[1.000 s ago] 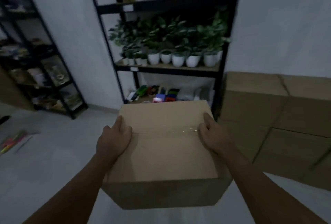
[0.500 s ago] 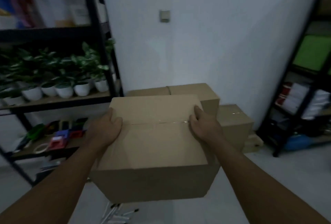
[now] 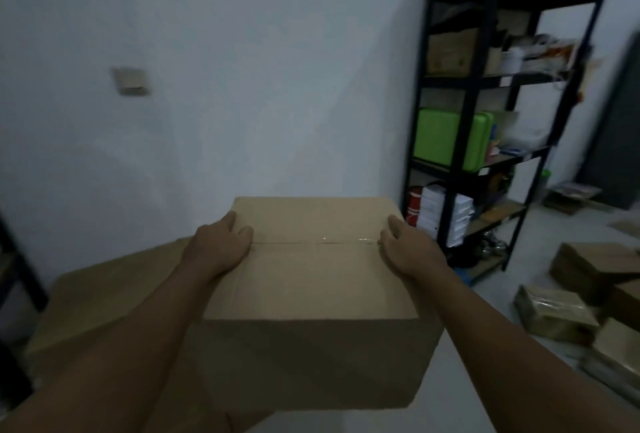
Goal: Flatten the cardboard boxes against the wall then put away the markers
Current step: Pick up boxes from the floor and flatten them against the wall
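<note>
A sealed cardboard box is shown at centre frame, held up between both hands: the left hand is curled over its left top edge and the right hand over its right, at either end of the taped seam. The box is still fully formed, so flattening is judged not yet begun; no markers are seen. More boxes are seen at lower left, others on the pale floor at lower right. A white wall fills the upper left; black shelving stands at upper right.
</note>
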